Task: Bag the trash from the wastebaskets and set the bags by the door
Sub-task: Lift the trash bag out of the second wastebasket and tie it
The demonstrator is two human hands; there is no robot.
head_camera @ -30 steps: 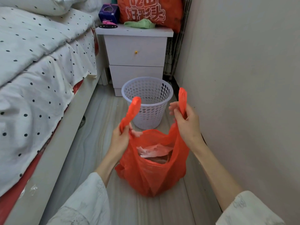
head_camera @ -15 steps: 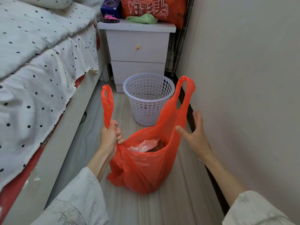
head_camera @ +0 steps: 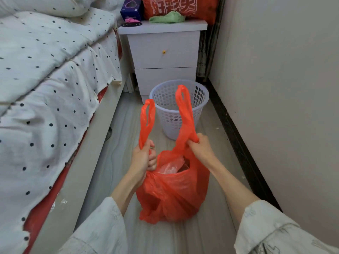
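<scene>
The red bag (head_camera: 174, 195) sits on the floor (head_camera: 117, 140). The left hand (head_camera: 142, 158) grips one handle, the right hand (head_camera: 200, 147) the other. Its open mouth shows what looks like crumpled plastic. At 12 o'clock stands the wastebasket (head_camera: 178, 109).

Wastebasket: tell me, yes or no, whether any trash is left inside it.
No: the white perforated wastebasket shows only its bare inside wall, and the trash sits in the orange bag.
</scene>
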